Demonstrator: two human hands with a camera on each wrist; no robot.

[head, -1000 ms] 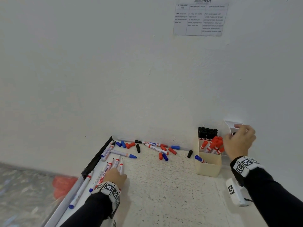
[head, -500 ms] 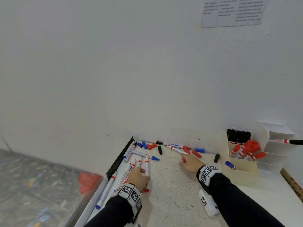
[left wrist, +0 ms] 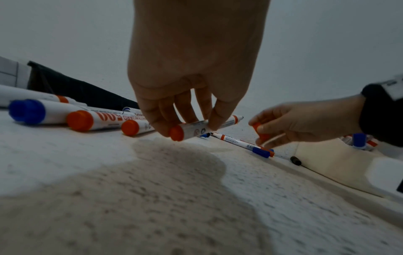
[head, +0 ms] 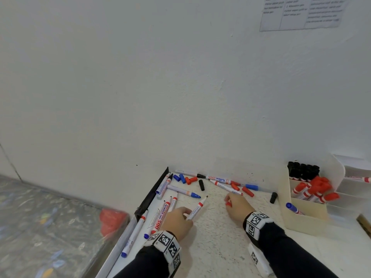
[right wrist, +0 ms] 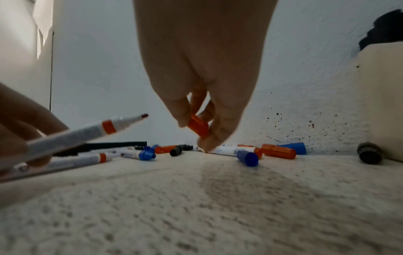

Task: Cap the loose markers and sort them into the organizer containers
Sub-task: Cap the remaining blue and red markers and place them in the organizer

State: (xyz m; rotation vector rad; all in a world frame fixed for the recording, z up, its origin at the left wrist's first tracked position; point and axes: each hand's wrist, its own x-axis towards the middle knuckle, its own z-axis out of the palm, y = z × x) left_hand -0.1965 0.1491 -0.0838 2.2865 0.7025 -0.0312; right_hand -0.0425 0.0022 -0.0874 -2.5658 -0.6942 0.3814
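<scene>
My left hand point(head: 178, 219) pinches an uncapped red marker point(head: 197, 207) by its rear end, tip raised toward the right; the same red marker point(left wrist: 202, 126) shows under my fingers in the left wrist view. My right hand point(head: 236, 206) pinches a loose red cap point(right wrist: 197, 126) between thumb and fingers, just above the table; the red cap point(left wrist: 260, 132) also shows from the left wrist. Loose markers and caps in red, blue and black lie along the wall point(head: 220, 182). The cream organizer point(head: 307, 215) at the right holds black, red and blue markers.
More markers point(head: 160, 215) lie beside a black-edged whiteboard point(head: 150, 197) at the table's left edge. A black cap point(head: 273, 197) lies against the organizer. A white tiered holder point(head: 353, 177) stands behind the organizer. A white tagged block point(head: 259, 261) hangs under my right wrist.
My right hand came from the organizer to the loose caps and picked up a red cap. My left hand lifted a red marker off the table, tip up.
</scene>
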